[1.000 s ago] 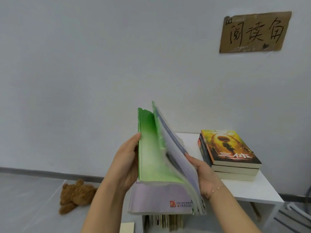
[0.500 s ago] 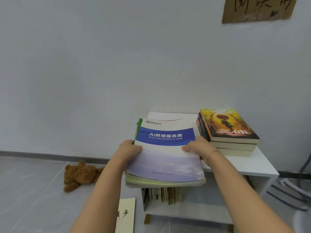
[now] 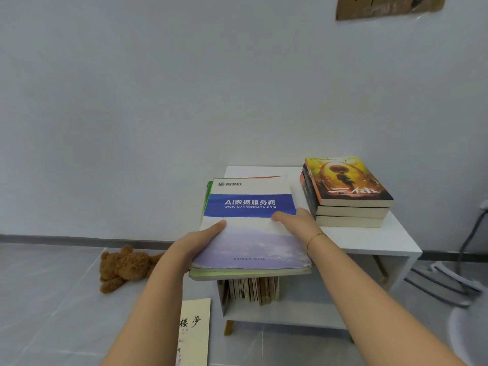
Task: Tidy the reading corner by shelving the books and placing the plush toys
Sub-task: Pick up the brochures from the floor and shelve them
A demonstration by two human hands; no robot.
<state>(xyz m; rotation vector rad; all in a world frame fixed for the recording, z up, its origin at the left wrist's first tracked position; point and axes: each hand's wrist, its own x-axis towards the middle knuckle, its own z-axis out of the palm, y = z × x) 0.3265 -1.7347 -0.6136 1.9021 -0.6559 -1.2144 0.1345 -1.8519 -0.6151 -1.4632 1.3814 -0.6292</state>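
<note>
A stack of thin books topped by a blue-and-white brochure (image 3: 250, 233) lies flat, partly over the left end of the white shelf unit (image 3: 375, 241) and overhanging its front. My left hand (image 3: 200, 243) grips the stack's left edge, thumb on the cover. My right hand (image 3: 297, 221) holds the right edge with the thumb across the cover. Three thick novels (image 3: 346, 191) are piled on the shelf top at the right. A brown plush bear (image 3: 124, 268) lies on the floor to the left.
Several thin books (image 3: 250, 289) stand upright in the lower compartment. A cream book with black calligraphy (image 3: 194, 331) lies on the grey floor by the shelf's left leg. Grey metal chair legs (image 3: 446, 283) sit at the right. A cardboard sign (image 3: 388, 6) hangs on the wall.
One second ago the stack was tipped up on edge between my hands. It has since been laid flat and moved forward over the shelf top, and my view has dropped lower.
</note>
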